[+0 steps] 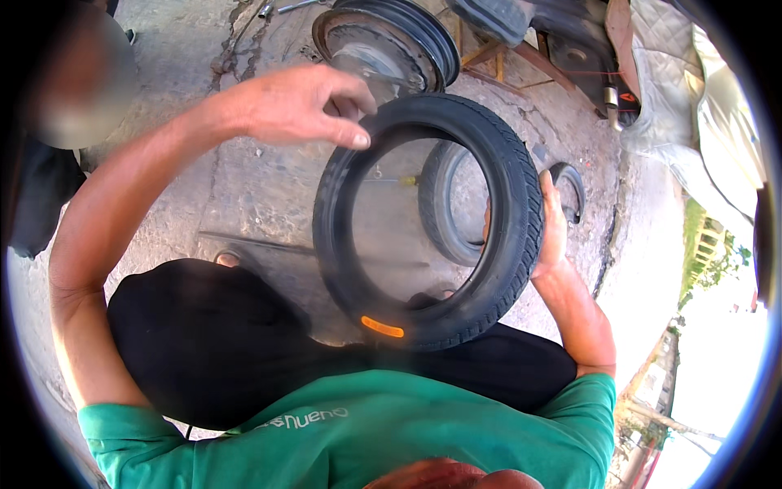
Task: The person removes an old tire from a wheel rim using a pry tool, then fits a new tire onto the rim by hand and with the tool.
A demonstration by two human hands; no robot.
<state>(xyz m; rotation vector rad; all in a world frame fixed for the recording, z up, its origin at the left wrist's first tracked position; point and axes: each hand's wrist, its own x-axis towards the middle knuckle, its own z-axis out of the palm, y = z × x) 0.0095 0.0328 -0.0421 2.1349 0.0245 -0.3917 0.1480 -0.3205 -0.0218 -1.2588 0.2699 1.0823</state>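
Our right hand (552, 232) has hold of the tire (511, 204), its palm side against the tread and a sliver of skin showing just inside the opening. Our left hand (297, 106) is loosely open above the tire's far left edge, fingers bent and thumb apart from them, gripping nothing; we cannot tell whether the thumb tip touches the rubber.

The tire is in front of us, above our lap. One broad side faces up toward us, turned a little left, so the tread shows down its right side. Seen as an oval, its longer axis runs from the ground ahead back toward our body. An orange patch (382, 327) sits at the near edge, on our side.

Our left elbow is bent wide, the forearm slanting forward and inward with the wrist bent; our right forearm angles forward and inward from a bent elbow.

Beneath are our black trousers (204, 334) and green shirt (375, 416). Through the opening we see a worn tire (437, 208) on the ground (175, 179). A thin rod (259, 242) lies left of it, a curved black piece (580, 189) to the right, and a wheel rim (444, 53) beyond. Farther right hangs a quilted cover (660, 90).
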